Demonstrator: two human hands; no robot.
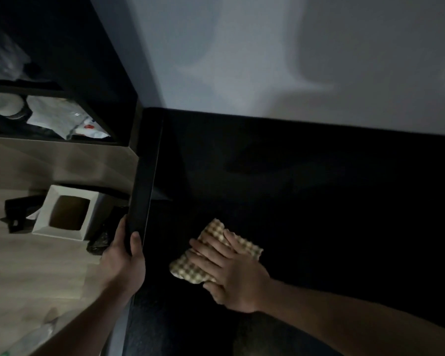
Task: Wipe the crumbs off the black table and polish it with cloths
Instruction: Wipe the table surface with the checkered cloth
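though crumpled, cloth beige-checked

We are pressing our right hand flat, fingers straight, on a checkered cloth lying on the black surface near its left edge. Our left hand is gripping that edge, thumb on top and fingers curled underneath. Down on the pale floor beside the surface, a white box is sitting open, close to a dark shelf unit holding white packets.
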